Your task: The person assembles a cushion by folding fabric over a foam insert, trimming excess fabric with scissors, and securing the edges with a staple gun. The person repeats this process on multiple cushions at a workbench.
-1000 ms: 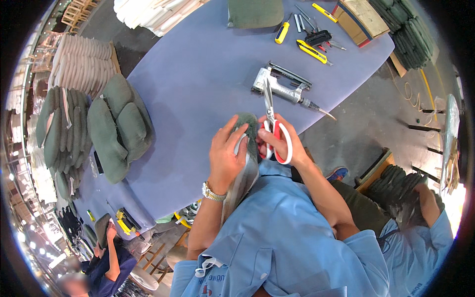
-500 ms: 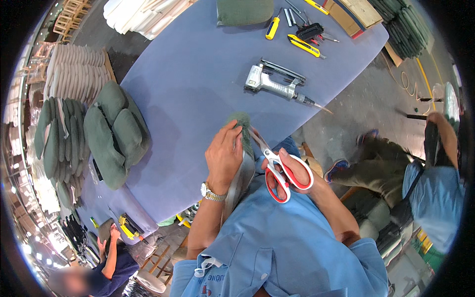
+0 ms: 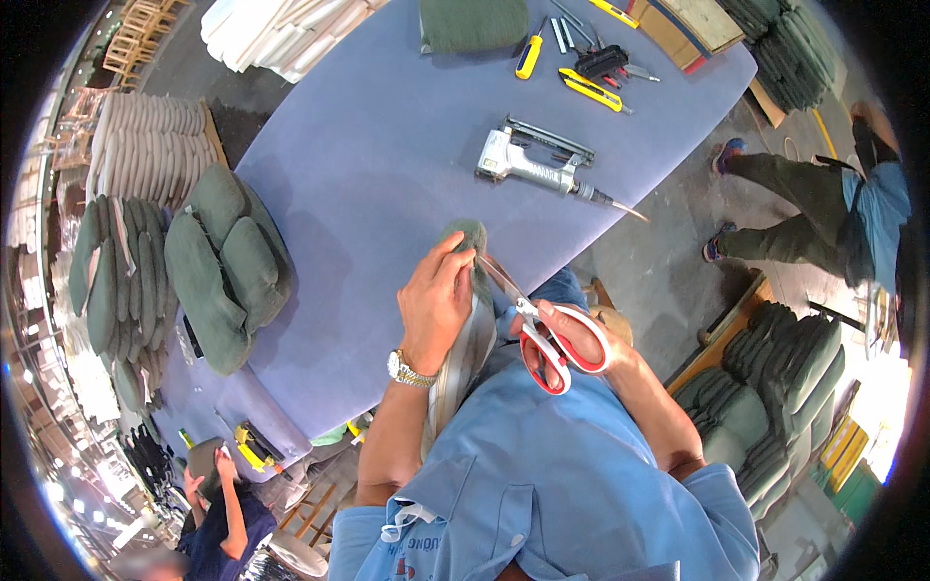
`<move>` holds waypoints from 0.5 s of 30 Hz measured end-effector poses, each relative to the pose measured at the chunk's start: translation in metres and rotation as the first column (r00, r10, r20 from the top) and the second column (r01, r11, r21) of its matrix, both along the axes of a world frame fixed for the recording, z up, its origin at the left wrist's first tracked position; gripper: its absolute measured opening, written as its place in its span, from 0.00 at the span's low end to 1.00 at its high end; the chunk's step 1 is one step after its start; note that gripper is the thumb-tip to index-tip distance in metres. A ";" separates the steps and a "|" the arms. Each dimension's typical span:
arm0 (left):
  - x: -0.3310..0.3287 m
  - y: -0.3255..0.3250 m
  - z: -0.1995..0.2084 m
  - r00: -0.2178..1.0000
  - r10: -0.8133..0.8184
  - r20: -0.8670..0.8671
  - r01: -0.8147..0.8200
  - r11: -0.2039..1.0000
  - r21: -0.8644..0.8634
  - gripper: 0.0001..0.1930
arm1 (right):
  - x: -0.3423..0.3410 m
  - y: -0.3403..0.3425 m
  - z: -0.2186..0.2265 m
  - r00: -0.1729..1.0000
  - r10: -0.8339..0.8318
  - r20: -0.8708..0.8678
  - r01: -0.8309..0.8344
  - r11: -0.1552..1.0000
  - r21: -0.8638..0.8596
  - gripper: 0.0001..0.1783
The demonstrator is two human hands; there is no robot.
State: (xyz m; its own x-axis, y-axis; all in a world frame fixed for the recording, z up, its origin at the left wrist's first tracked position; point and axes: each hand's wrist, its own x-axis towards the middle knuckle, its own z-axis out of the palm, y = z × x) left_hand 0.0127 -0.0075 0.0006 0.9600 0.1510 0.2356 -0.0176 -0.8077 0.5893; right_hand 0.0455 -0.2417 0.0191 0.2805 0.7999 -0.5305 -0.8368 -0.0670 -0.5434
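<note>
My left hand (image 3: 433, 305) pinches the edge of a green upholstered cushion (image 3: 472, 232), which stands on end against the near edge of the table. A greyish striped side of it runs down beside my left wrist. In my right hand (image 3: 583, 337) is a pair of scissors (image 3: 526, 308) with red and white handles. Their blades point up and to the left, with the tips at the green fabric just beside my left fingers. Whether the tips touch the fabric, I cannot tell.
On the blue-covered table (image 3: 368, 145) lie a staple gun (image 3: 528, 163) with a hose, a yellow screwdriver (image 3: 529, 56), a utility knife (image 3: 593, 90) and green cushions (image 3: 228, 266). Cushion stacks (image 3: 775, 378) stand at right. One co-worker (image 3: 809, 208) is at right, another (image 3: 228, 513) at lower left.
The co-worker on the right has stepped farther away, uncovering stacked green cushions there. My hands, the scissors and the held cushion have barely shifted. The lower-left co-worker has moved slightly.
</note>
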 end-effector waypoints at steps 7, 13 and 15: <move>-0.018 0.001 0.000 1.000 -0.003 -0.002 0.002 0.984 -0.176 0.18 | 0.041 -0.019 -0.026 0.286 0.370 0.884 0.501 0.729 -0.467 0.22; -0.038 -0.006 0.010 0.989 -0.134 -0.065 0.132 0.991 -0.032 0.29 | 0.147 -0.032 -0.092 0.247 0.573 0.781 0.607 0.537 -0.586 0.27; -0.037 -0.010 0.006 0.996 -0.085 -0.022 0.085 0.996 -0.006 0.26 | 0.176 -0.030 -0.108 0.248 0.612 0.751 0.581 0.527 -0.621 0.27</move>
